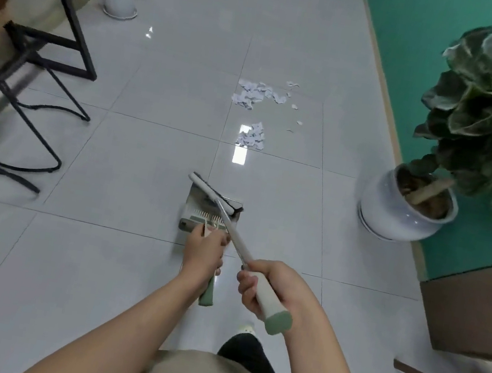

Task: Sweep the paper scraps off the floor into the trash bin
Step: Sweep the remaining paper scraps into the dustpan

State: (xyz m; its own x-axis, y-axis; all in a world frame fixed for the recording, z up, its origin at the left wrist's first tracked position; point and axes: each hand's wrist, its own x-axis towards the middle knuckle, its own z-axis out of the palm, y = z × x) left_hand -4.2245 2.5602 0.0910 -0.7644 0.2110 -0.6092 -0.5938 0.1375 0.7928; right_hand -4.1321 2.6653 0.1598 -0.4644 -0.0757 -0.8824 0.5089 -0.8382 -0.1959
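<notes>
The glossy grey tiled floor [142, 168] fills most of the frame. The task seems only at the beginning: the paper scraps [255, 96], small torn white pieces, lie in two loose heaps above the centre, not yet touched. No trash bin can be identified with certainty. The dustpan [201, 211], a flat metal-looking tray, sits at the centre with the broom [214, 197] head on it. The right hand [266, 285] is wrapped around the pale smooth broom handle; the left hand [205, 251] is closed around the green dustpan handle.

Tiled lounge: stools [5, 111], potted plant [491, 131]
</notes>
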